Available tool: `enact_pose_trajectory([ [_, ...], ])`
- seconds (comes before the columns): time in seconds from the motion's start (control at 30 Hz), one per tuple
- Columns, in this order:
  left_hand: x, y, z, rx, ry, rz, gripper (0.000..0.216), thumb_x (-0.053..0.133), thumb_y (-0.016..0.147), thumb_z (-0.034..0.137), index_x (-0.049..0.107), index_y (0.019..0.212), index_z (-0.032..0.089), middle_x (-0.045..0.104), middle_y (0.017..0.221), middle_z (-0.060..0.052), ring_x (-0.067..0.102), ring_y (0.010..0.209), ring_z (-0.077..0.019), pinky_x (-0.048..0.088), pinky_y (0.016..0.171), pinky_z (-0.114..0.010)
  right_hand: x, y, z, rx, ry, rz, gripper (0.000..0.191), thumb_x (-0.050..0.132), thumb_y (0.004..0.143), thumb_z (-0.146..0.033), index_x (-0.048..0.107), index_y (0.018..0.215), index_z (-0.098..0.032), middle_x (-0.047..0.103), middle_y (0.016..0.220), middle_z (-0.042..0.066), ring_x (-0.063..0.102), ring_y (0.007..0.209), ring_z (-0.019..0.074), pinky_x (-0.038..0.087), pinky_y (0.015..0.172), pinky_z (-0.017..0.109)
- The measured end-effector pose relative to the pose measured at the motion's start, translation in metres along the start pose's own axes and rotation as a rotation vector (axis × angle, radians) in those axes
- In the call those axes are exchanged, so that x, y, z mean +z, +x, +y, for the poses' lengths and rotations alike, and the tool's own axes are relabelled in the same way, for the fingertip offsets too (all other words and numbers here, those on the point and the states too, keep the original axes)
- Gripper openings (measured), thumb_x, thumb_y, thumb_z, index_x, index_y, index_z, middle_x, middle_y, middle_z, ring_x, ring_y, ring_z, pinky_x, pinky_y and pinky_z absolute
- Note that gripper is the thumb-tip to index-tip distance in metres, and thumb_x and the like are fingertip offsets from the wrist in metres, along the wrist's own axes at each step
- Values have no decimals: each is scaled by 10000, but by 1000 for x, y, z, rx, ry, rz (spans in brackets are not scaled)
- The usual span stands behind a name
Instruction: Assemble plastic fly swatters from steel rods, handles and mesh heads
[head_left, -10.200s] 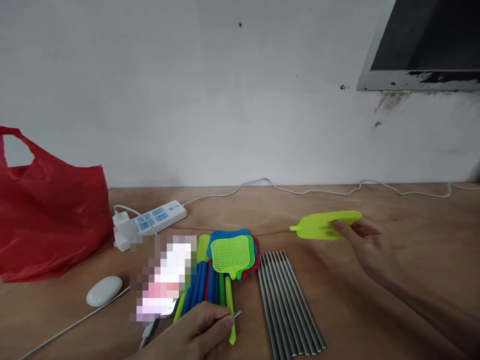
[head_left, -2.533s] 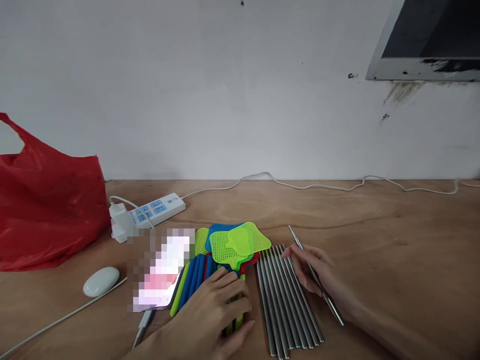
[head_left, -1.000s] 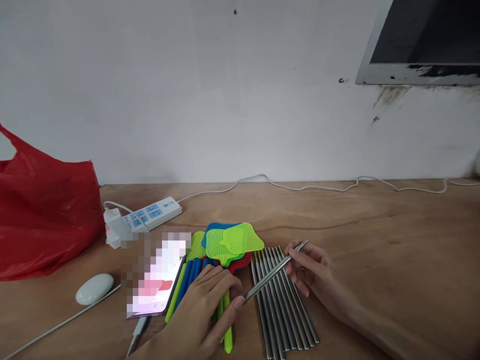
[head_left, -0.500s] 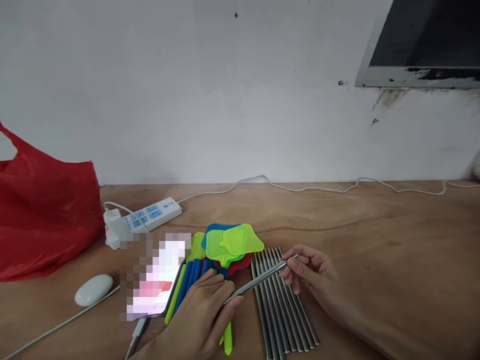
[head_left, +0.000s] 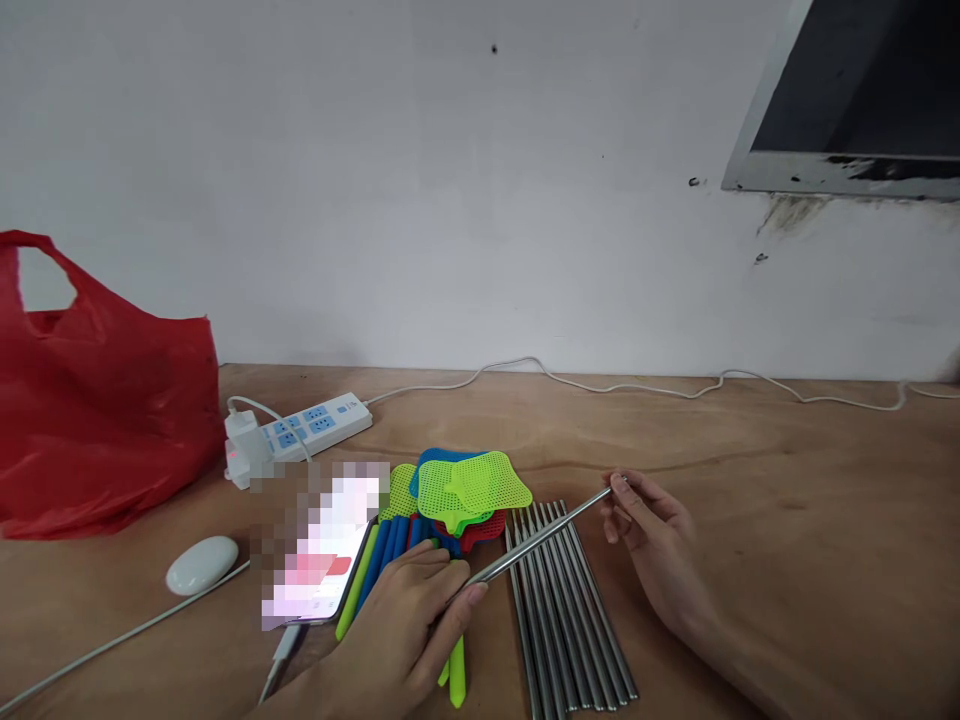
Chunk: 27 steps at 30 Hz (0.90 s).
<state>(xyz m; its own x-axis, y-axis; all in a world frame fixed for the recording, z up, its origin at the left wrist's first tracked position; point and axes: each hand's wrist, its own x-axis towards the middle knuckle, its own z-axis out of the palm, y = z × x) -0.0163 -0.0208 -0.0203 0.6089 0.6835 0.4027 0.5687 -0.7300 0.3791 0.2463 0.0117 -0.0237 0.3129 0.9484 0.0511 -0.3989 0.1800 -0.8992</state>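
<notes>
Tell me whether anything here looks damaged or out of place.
Yes: at upper right, dark ragged patches mark the grey frame's lower edge, and a brownish smudge stains the wall below, so that corner looks worn. On the table, one lime mesh head lies askew across another.

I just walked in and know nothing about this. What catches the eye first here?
Probably the big red plastic bag at the far left. Next come the bright yellow-green mesh pieces topping a colourful pile near the middle. Then there is the shiny metal rod, slanting from the left hand up to the right hand.
</notes>
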Motion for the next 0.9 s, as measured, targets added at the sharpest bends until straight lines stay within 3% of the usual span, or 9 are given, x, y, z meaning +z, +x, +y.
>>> enact_pose_trajectory([
  [0.17, 1, -2, 0, 1, 5, -17, 381, 286, 1080, 265, 466, 748, 212, 560, 684, -2, 546, 643, -185, 409, 665, -318, 1, 1, -1, -6, -56, 62, 411, 956, 547, -375, 709, 823, -197, 705, 652, -5, 658, 625, 146, 523, 486, 199],
  [0.3, 2, -3, -1, 14, 10, -1, 372, 291, 1073, 247, 438, 732, 215, 551, 672, -1, 537, 616, -181, 396, 644, -314, -2, 1, -3, -41, -179, 63, 454, 886, 627, -491, 726, 918, -181, 747, 710, 39, 671, 625, 179, 506, 457, 238],
  [0.4, 4, -3, -1, 10, 28, 15, 377, 296, 1072, 251, 438, 725, 216, 559, 664, -5, 541, 599, -180, 394, 617, -304, -5, -2, -3, -115, -338, -26, 553, 814, 704, -526, 723, 1118, -170, 758, 705, 45, 612, 551, 162, 468, 446, 258],
  [0.57, 7, -4, 3, 3, 68, 33, 403, 276, 1080, 274, 459, 725, 219, 583, 656, -16, 564, 585, -186, 395, 569, -288, -5, -18, 2, -109, -474, -334, 535, 745, 779, -459, 720, 1211, -145, 691, 562, 15, 555, 499, 155, 440, 488, 284],
  [0.63, 7, -4, 4, 11, 84, 44, 405, 271, 1079, 269, 460, 724, 220, 586, 648, -17, 565, 572, -187, 392, 554, -285, -4, -25, 4, -101, -468, -432, 573, 717, 815, -406, 646, 1330, -165, 657, 550, -13, 557, 494, 151, 437, 506, 286],
  [0.8, 6, -4, 7, 42, 97, 61, 381, 289, 1066, 242, 456, 724, 222, 588, 639, -15, 564, 556, -184, 387, 537, -280, -7, -30, 5, -122, -443, -462, 551, 687, 855, -366, 608, 1377, -210, 588, 551, -44, 563, 507, 144, 440, 543, 290],
  [0.9, 6, -3, 7, 36, 85, 58, 378, 287, 1067, 245, 455, 729, 223, 589, 646, -12, 569, 566, -181, 402, 554, -280, -5, -27, 5, -107, -407, -430, 520, 701, 853, -390, 638, 1343, -227, 656, 592, -16, 542, 512, 135, 440, 504, 266],
])
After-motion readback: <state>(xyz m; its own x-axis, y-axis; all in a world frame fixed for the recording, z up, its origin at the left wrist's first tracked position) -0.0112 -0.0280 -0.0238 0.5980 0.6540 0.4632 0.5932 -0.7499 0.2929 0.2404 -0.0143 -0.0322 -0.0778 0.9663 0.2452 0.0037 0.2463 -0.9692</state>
